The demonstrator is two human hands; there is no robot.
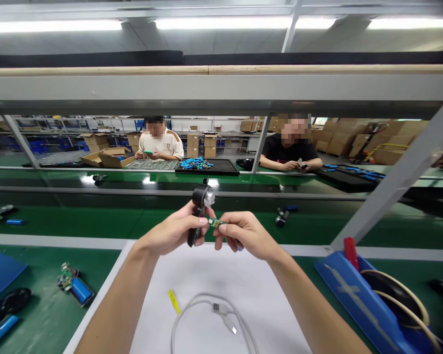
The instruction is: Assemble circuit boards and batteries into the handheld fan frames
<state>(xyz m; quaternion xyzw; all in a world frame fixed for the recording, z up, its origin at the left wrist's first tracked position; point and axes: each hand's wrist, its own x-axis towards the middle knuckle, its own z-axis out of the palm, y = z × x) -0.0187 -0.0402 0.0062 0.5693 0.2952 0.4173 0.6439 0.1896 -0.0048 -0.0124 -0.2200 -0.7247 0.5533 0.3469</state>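
Grips black device (pixel 200 195) in left hand (pixel 173 228), closed narrow around handle, round head up, slightly tilted. Pinches small green circuit board (pixel 217 223) between thumb and fingers of right hand (pixel 249 233), just beside device handle. Cannot tell contact of left thumb with near end of board. Holds both in the air, over far edge of white sheet (pixel 273 314). On sheet, below hands: coiled white cable (pixel 180 314) with USB plug (pixel 216 308), plus yellow strip (pixel 174 301) just left of cable. Left of sheet, on green bench (pixel 40 327): opened unit (pixel 81 291) with blue cylinder and exposed board. Right of sheet: blue bin (pixel 358 300) with red item (pixel 350 253) upright at far end and looped cord (pixel 409 292). Across the line: seated person in white top (pixel 162 142), seated person in black top (pixel 291 147), dark tray (pixel 225 167) with blue pieces (pixel 196 163) between.
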